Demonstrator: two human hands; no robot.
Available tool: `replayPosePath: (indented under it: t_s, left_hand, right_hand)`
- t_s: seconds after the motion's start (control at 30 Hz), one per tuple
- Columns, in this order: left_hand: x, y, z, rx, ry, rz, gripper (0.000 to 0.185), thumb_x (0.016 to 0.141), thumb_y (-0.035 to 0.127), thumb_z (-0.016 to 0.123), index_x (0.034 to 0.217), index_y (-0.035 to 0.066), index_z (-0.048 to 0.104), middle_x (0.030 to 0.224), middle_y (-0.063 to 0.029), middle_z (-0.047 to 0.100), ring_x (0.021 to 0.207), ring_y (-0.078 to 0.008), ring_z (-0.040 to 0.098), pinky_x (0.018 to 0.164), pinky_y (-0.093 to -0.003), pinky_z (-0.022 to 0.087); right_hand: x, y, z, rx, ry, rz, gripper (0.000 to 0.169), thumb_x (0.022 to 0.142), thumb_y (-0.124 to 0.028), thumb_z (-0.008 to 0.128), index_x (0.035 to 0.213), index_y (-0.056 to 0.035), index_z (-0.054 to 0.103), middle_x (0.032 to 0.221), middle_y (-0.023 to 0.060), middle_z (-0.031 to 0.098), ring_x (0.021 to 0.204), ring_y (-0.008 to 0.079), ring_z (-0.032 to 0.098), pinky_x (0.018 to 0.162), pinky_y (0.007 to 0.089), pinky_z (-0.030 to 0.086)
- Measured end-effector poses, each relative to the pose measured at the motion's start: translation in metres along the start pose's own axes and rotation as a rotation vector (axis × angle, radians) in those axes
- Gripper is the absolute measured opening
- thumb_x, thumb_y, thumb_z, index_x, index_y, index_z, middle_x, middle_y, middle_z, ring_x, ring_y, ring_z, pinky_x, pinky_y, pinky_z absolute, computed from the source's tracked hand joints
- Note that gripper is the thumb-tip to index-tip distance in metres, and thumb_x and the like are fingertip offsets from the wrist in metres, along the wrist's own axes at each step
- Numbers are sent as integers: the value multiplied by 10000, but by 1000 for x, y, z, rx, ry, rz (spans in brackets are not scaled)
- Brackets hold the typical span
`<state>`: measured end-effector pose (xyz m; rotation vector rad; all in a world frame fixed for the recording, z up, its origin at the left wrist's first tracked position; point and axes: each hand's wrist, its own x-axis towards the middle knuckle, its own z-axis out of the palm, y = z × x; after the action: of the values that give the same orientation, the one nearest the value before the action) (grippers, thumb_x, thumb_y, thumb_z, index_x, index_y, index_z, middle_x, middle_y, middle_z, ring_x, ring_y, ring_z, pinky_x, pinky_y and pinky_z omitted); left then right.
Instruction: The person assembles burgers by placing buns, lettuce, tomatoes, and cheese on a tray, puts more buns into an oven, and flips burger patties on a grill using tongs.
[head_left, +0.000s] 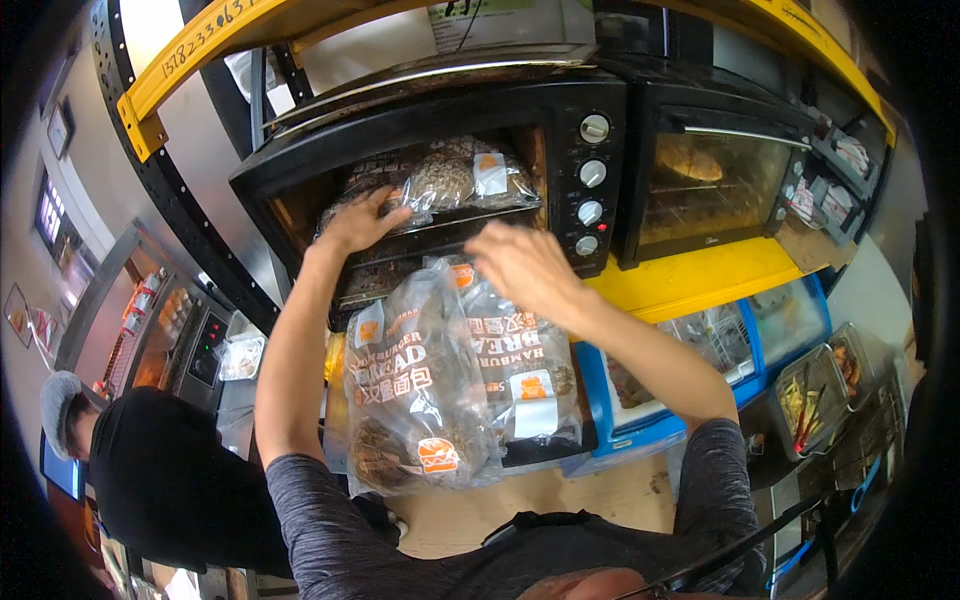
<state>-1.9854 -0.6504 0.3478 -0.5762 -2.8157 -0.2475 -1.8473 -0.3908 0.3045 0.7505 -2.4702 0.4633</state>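
Note:
A black countertop oven (420, 105) stands before me with its door lowered. Clear plastic bags of seeded burger buns (442, 184) lie on the rack inside it. My left hand (364, 221) rests on the bagged buns at the left of the oven opening, fingers spread. Blurred by motion, my right hand (521, 262) hovers at the front of the opening, fingers curled; I see nothing clearly held in it. Below, two printed bags of buns, a left bag (420, 382) and a right bag (525, 375), lie over the lowered door, hiding most of it.
To the right, a second oven (712, 180) holds bread behind glass. A yellow shelf edge (697, 277) runs above a blue-rimmed chest freezer (675, 375). Wire fry baskets (810, 405) hold food at far right. A person in black (180, 480) bends at the left, near a heated display cabinet (150, 322).

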Motion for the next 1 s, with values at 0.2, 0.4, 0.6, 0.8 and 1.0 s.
replayPosePath:
  t_s: [0.2, 0.4, 0.6, 0.8, 1.0]
  left_hand:
    - [7, -6, 15, 274, 202, 51, 567, 827, 517, 586, 1291, 200, 514, 1186, -167, 595, 1126, -325, 543, 937, -455, 409]
    - [-36, 15, 15, 252, 507, 70, 482, 833, 350, 639, 1220, 83, 529, 1028, -173, 611, 986, -362, 577, 846, -437, 462]
    - [-194, 19, -17, -60, 128, -27, 459, 867, 319, 623, 1223, 42, 537, 1069, -201, 618, 918, -361, 622, 803, -419, 488]
    - [-287, 44, 1, -665, 40, -244, 559, 944, 309, 537, 1404, 48, 353, 1293, -264, 486, 1179, -306, 519, 967, -366, 413]
    - [-272, 116, 26, -608, 51, -14, 658, 874, 309, 627, 1412, 62, 340, 1407, -262, 361, 1308, -367, 376, 1036, -408, 361]
  right_hand:
    - [-34, -52, 17, 220, -353, -23, 533, 842, -420, 627, 1123, 31, 592, 1119, 191, 547, 833, 269, 601, 767, 395, 526]
    - [-32, -70, 38, 189, -425, 59, 389, 839, -324, 653, 1003, 26, 614, 961, 154, 556, 789, 250, 582, 741, 361, 520]
    - [-8, -66, 35, 600, -163, 60, 130, 851, -137, 648, 812, -18, 680, 763, 106, 663, 605, 177, 580, 630, 339, 498]
    - [8, -71, 12, 995, 152, 49, 76, 839, -85, 648, 846, -30, 700, 820, 89, 697, 710, 155, 649, 655, 270, 522]
    - [-69, 18, 8, 989, 316, 346, 187, 859, -143, 662, 976, 3, 654, 785, 62, 665, 717, 98, 621, 584, 226, 509]
